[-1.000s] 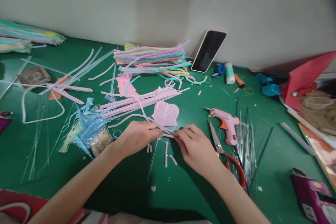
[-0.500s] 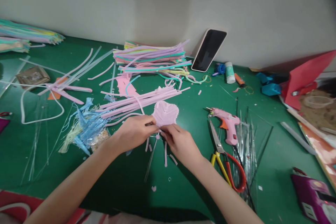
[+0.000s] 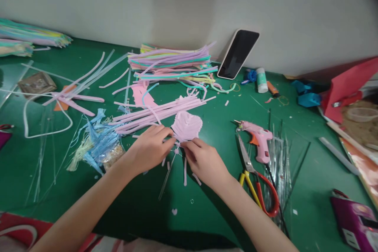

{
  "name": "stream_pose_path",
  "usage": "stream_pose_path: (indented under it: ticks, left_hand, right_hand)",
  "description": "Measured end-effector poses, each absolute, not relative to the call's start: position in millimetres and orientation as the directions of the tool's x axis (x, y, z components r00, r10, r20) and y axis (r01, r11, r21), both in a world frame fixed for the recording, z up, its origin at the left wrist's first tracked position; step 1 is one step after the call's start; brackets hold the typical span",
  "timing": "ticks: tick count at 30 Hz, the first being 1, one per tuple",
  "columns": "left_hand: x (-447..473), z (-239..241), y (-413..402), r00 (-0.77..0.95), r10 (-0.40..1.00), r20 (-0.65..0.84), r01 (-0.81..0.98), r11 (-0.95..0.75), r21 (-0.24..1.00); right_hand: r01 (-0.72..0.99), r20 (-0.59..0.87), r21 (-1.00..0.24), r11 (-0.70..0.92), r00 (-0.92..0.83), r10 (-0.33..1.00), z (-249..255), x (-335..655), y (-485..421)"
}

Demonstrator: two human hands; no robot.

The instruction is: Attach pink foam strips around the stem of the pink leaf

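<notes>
Just below the middle of the frame, the left hand [image 3: 153, 146] and the right hand [image 3: 205, 160] pinch a thin lilac fuzzy stem [image 3: 177, 143] between their fingertips. Directly above lies a lilac, leaf-ribbed fuzzy piece [image 3: 187, 126]; at its upper left, a loose bundle of straight lilac stems [image 3: 161, 113]. Right of centre lie a pink glue gun [image 3: 261, 141] and metal scissors with red and yellow handles [image 3: 249, 166].

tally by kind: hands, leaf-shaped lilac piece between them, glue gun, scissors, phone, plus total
Hands: 2, the left hand and right hand
Leaf-shaped lilac piece: 1
Glue gun: 1
Scissors: 1 pair
Phone: 1
Total: 6
</notes>
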State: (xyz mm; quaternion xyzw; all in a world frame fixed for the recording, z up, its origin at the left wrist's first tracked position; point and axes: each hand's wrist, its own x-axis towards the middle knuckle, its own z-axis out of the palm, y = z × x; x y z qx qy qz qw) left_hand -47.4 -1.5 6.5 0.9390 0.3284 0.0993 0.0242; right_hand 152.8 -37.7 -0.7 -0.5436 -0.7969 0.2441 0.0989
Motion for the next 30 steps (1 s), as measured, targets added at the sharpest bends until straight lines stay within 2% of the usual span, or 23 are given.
stream_pose_path:
  ticks: [4,8,13,16,21,30]
  left_hand:
    - [-36,8,-6,0.759,0.649,0.05,0.635,-0.756,0.158]
    - [-35,5,-2,0.749,0.659,-0.06,0.652,-0.72,0.236]
    - [-42,0,5,0.776,0.631,0.004,0.597,-0.735,0.321]
    - [-44,-2,6,0.81,0.584,0.063,0.545,-0.787,0.289]
    - [-45,0,7,0.849,0.522,0.074,0.494,-0.837,0.234]
    - [-46,-2,10,0.868,0.494,0.05,0.465,-0.844,0.267]
  right_hand:
    - [0.864,-0.171,-0.408,0.294,-0.389,0.905,6,147,-36]
    - [0.883,-0.159,-0.363,0.296,-0.372,0.915,5,142,-33]
    - [0.852,-0.104,-0.427,0.304,-0.38,0.919,-1,145,-32]
    - [0.844,-0.077,-0.445,0.3,-0.369,0.926,-3,147,-33]
    - [0.86,-0.057,-0.413,0.3,-0.353,0.934,-5,146,-36]
    - [0.858,-0.023,-0.394,0.328,-0.366,0.93,-6,146,-37]
